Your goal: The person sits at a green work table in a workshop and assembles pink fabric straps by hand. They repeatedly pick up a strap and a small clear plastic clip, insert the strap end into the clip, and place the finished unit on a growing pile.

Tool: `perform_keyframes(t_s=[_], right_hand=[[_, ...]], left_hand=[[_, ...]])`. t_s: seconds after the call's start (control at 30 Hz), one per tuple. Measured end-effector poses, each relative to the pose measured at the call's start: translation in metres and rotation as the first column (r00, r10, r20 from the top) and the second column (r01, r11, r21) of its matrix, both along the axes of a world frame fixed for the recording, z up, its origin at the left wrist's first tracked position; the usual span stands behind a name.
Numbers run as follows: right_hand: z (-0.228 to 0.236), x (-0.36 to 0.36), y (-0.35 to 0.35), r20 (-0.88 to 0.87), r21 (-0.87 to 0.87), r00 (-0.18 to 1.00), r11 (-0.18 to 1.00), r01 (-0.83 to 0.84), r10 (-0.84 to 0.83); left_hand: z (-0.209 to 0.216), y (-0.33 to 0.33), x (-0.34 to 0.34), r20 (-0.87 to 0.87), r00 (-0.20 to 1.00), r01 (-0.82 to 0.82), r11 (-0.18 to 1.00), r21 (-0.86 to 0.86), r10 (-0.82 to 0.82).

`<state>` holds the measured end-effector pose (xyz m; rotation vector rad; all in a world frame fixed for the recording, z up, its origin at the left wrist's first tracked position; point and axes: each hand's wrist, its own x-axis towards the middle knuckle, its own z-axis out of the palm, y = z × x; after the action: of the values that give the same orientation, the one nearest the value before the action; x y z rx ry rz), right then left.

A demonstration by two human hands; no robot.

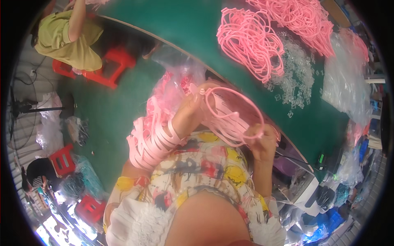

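A pink hoop (257,110) is held in front of the body, its one end grasped by the left grip (196,102) and its other side pinched by the right grip (264,143). Around the left forearm many light pink bands (150,143) are stacked. Behind the hoop more pink strips (223,119) are bunched, and part of the bench edge is hidden by them; whether they are touched by the right grip cannot be told. On the green bench (197,24) two heaps of pink loops (248,41) are spread, with small clear pieces (297,69) scattered beside them and a clear plastic sheet (347,82) laid farther right. On the green floor (98,135) red stools (111,65) are placed; near one, a person in yellow-green (67,41) is seen.
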<state>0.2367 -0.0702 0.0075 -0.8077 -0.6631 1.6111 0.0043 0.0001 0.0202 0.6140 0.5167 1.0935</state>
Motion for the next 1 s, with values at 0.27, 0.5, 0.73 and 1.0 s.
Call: perform_keyframes(t_s=[0.27, 0.5, 0.73, 1.0], right_hand=[[0.022, -0.008, 0.003, 0.799, 0.488, 0.45, 0.867, -0.099, -0.399], [0.023, -0.044, 0.017, 0.854, 0.452, 0.365, 0.876, -0.166, -0.371], [0.031, -0.02, 0.016, 0.649, 0.432, 0.73, 0.894, -0.121, -0.215], [0.03, -0.013, 0.014, 0.641, 0.465, 0.733, 0.875, -0.132, -0.23]], left_hand=[[0.017, -0.011, 0.023, -0.366, 0.931, -0.009, 0.998, -0.066, -0.015], [0.025, -0.014, 0.032, -0.491, 0.867, 0.161, 0.981, 0.105, -0.09], [0.021, -0.009, 0.031, -0.777, 0.62, 0.294, 0.887, 0.357, 0.107], [0.024, -0.011, 0.035, -0.807, 0.588, 0.394, 0.85, 0.35, 0.059]])
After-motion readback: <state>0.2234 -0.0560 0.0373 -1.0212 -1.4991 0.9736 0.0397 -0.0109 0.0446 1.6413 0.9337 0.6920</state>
